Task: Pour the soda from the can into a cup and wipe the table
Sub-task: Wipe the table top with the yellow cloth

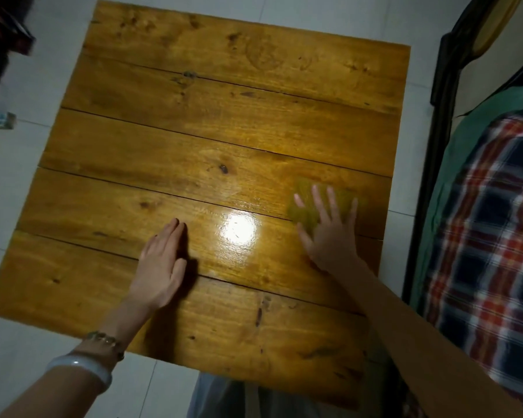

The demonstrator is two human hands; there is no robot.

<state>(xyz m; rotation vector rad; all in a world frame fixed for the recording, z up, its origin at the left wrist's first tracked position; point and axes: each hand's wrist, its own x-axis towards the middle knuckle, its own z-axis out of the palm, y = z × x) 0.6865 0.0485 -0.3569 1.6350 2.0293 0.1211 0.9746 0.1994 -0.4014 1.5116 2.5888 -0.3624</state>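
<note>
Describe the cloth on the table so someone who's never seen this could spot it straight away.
On the wooden plank table, look to its right side, beside the glare spot. There the right hand lies spread flat on a yellow-green cloth. It is greener and duller than the glossy wood; the left hand touches bare wood.

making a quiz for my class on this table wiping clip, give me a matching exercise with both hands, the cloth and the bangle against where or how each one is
Things
1. left hand
2. right hand
3. cloth
4. white bangle

Places or states
a. lying on the table near its right edge
b. round the left wrist
c. flat on bare wood, fingers together
d. pressing down on the cloth, fingers spread

Pairs: 1-c, 2-d, 3-a, 4-b
</note>
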